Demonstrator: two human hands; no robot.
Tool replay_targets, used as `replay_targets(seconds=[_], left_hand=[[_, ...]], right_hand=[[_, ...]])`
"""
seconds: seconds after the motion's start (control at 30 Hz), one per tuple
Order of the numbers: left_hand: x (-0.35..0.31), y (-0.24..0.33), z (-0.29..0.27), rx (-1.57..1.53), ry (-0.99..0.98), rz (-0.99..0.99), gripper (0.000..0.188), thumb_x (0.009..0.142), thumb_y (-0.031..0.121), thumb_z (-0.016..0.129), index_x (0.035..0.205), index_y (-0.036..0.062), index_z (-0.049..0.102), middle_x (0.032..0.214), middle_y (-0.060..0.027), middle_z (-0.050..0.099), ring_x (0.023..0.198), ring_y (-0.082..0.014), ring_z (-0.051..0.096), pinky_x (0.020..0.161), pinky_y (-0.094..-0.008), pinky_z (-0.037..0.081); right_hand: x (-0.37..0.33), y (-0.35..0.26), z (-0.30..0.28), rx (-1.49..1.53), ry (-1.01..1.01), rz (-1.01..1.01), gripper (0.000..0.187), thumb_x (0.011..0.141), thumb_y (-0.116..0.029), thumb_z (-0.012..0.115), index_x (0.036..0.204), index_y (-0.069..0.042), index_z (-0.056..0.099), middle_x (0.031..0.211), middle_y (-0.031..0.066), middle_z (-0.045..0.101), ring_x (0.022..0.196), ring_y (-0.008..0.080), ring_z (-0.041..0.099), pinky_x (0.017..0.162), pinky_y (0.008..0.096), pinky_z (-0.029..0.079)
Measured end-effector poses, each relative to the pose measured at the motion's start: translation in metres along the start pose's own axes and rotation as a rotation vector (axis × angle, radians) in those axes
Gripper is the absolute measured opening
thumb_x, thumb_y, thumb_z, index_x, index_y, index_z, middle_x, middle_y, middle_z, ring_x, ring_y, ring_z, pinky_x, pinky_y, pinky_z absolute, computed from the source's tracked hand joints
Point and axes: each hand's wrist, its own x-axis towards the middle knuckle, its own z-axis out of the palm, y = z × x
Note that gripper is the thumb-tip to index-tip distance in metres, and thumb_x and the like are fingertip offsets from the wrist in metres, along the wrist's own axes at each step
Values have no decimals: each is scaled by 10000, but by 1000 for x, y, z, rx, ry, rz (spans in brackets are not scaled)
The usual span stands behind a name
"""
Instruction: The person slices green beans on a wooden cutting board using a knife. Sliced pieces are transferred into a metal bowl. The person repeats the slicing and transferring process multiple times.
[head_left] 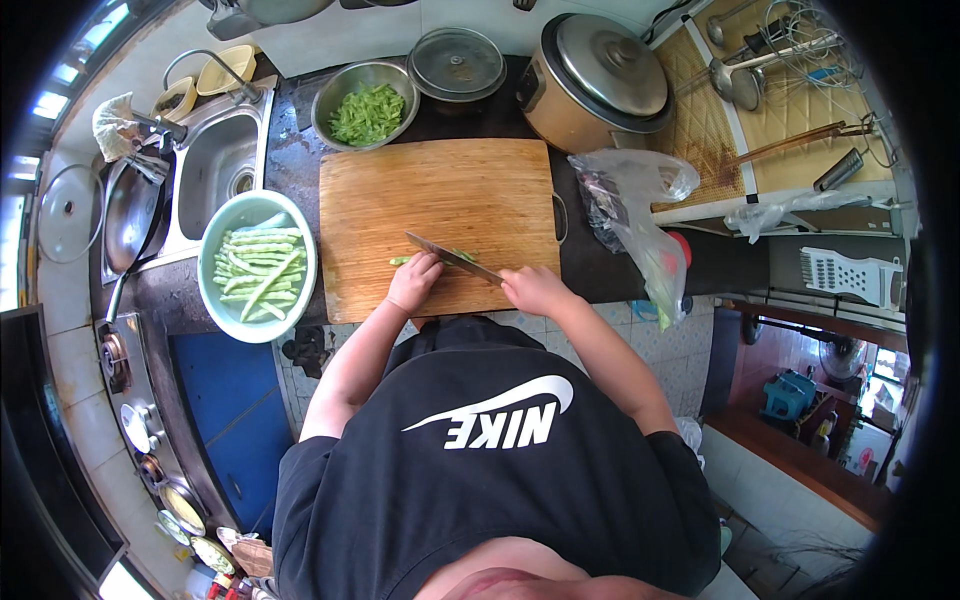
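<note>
Wooden cutting board [440,215] is laid on the dark counter, approx. in the middle. A green bean [402,261] is pinned on the board's near edge by the left hand [413,283], fingers curled down on it. A knife [452,257] is held by the right hand [535,289], closed round the handle; the blade is slanted across the bean, just beside the left fingertips. Some cut pieces are perhaps lying behind the blade, but this is too small to tell. Whole beans are kept in a pale green bowl [213,228] to the left, w/ chopped ones in a steel bowl [333,95] behind the board.
</note>
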Motion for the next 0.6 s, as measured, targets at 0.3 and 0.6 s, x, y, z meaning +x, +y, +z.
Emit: replay_targets(seconds=[0.3,0.6], left_hand=[[2,1,0,-36,-62,66,269,713,102,539,962,30,611,1012,-96,591,969,-272,573,798,-348,497],[-8,-3,-1,94,-23,10,255,736,129,521,960,61,622,1056,-52,596,1009,-227,560,788,-333,498]], right_hand=[[29,-4,20,85,65,49,217,885,-255,471,954,-88,590,753,190,638,722,396,614,663,511,474],[-6,-6,6,20,84,3,174,875,-223,484,889,-75,574,684,171,636,665,374,626,623,499,485]])
